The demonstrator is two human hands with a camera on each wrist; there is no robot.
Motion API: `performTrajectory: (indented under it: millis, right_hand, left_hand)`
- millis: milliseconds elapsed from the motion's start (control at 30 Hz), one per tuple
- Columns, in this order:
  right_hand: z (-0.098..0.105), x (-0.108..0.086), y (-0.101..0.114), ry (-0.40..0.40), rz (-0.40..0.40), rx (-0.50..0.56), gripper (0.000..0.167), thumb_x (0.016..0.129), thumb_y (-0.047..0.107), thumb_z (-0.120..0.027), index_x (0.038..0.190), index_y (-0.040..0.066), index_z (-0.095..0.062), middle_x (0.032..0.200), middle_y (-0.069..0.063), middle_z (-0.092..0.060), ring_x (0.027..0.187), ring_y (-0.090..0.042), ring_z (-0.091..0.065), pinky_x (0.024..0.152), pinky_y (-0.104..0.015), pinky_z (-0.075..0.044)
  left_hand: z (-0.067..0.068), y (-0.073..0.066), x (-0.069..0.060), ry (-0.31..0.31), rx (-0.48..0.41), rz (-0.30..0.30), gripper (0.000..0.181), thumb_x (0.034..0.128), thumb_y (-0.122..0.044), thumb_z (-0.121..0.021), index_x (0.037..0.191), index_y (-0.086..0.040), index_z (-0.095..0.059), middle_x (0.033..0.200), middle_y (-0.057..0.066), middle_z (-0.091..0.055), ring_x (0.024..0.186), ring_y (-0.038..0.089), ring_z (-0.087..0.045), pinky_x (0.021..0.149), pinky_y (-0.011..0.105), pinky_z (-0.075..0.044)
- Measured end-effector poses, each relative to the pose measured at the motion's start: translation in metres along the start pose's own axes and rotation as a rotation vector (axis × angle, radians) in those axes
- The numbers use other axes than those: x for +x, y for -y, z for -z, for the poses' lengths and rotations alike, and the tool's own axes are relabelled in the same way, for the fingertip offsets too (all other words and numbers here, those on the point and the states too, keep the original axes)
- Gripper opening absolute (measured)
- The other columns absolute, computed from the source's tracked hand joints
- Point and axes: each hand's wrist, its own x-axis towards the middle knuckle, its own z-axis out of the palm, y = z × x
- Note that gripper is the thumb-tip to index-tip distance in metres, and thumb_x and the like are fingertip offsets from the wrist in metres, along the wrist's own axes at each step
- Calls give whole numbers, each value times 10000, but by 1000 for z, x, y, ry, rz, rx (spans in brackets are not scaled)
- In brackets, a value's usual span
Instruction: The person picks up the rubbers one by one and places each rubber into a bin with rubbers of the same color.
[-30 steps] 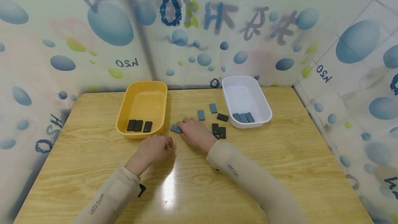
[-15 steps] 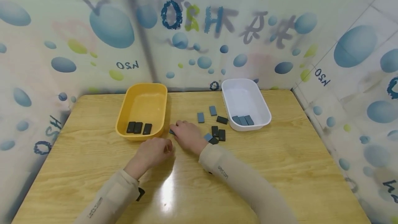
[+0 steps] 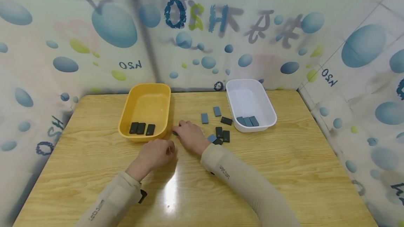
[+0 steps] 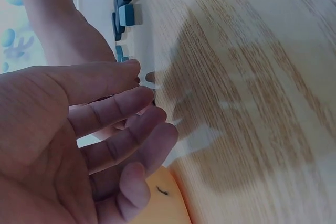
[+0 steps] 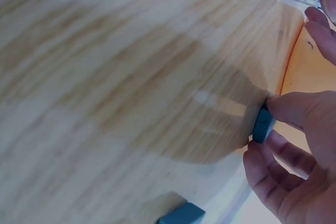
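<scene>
My right hand (image 3: 190, 137) pinches a blue block (image 5: 263, 124) between thumb and fingers at the tabletop, just right of the yellow tray (image 3: 122, 129). In the head view that block is mostly hidden under the fingers. My left hand (image 3: 155, 154) hovers near the tray's front right corner; the left wrist view shows its fingers (image 4: 121, 145) loosely bent with nothing held. Inside the yellow tray lie three black blocks (image 3: 141, 128). Blue blocks (image 3: 247, 121) lie inside the white tray (image 3: 270, 120).
Between the trays and right of my right hand are loose blocks: blue ones (image 3: 204, 118) and several black ones (image 3: 226, 136). One black block (image 3: 226, 121) lies close beside the white tray. A patterned cloth (image 3: 202, 66) stands behind the wooden table (image 3: 284, 171).
My right hand has shifted slightly left with the blue block, which is now mostly covered by its fingers. My left hand has barely moved.
</scene>
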Motion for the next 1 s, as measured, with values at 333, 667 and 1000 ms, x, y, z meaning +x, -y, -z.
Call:
performTrajectory:
  millis: [333, 667, 1000]
  right_hand:
    - [7, -1, 3, 12, -9, 54, 286, 982, 222, -565, 1265, 224, -603, 1120, -42, -594, 936, -192, -597, 792, -335, -548]
    - [15, -10, -12, 15, -42, 127, 340, 959, 186, -575, 1296, 219, -588, 1121, -42, -606, 948, -173, -612, 809, -330, -538]
    - [21, -24, -30, 23, -86, 137, 343, 939, 201, -604, 1282, 208, -599, 1151, -59, -625, 943, -197, -627, 820, -352, -543]
  left_hand:
    - [0, 0, 0, 22, -17, 14, 76, 851, -256, -699, 882, -186, -698, 814, -29, -680, 698, 134, -592, 620, 336, -480]
    - [-1, -2, 1, 38, -3, 25, 106, 853, -278, -706, 896, -183, -691, 813, -32, -676, 704, 138, -600, 622, 339, -483]
    - [-2, -5, 2, 55, -7, 30, 121, 864, -289, -701, 910, -178, -690, 824, -32, -677, 710, 135, -592, 637, 335, -481]
